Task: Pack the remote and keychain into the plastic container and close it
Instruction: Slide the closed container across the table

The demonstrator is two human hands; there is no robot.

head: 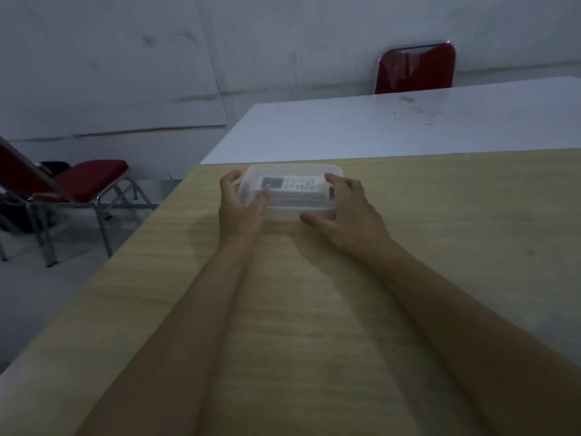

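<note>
Flanking the clear rectangular plastic container (pixel 290 191) are both bare hands, each spread and curled against an end wall: the left hand (pixel 242 206) is pressing at the left end with its thumb over the near corner, the right hand (pixel 349 209) is cupping the right end, thumb lying along the front wall. The container is sitting on the pale wood-grain table (pixel 283 309) near its far edge. Inside, the white rectangular remote (pixel 290 185) is lying flat; the keychain cannot be made out. Whether the lid is already seated is unclear. The thin plastic is probably light, slick and slightly flexible, so gripping the stiffer corners and rim seems wisest.
</note>
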